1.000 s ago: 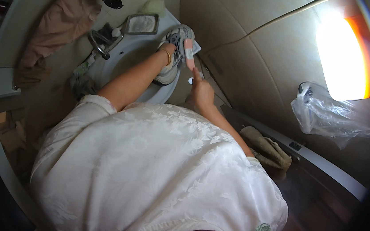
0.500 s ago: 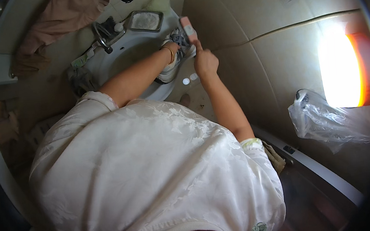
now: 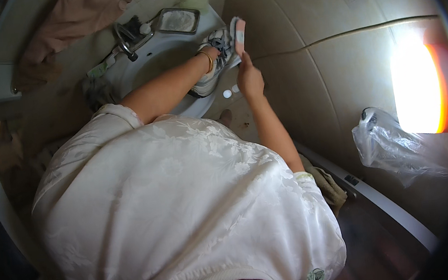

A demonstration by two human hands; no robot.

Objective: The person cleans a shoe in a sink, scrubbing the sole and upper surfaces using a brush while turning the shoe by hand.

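A white and grey lace-up sneaker (image 3: 206,85) rests across the right side of the white washbasin (image 3: 159,53). My left hand (image 3: 211,56), with a gold bangle at its wrist, holds the shoe near the laces; its fingertips are partly hidden. In my right hand (image 3: 251,78) is a scrubbing brush (image 3: 240,35) with a pink back and pale bristles. The brush stands tilted up by the far right end of the shoe, its bristle side turned to the shoe. Whether the bristles touch it I cannot tell.
A chrome tap (image 3: 128,51) stands at the basin's back left, beside a metal tray (image 3: 179,21) with something white in it. The tiled wall (image 3: 290,42) is close on my right. A clear plastic bag (image 3: 386,146) hangs there under a bright lamp (image 3: 418,89).
The brush has shifted slightly right and turned more upright. My right hand has moved slightly down, and its forefinger, stretched along the brush before, is now bent in. My left hand stays on the shoe.
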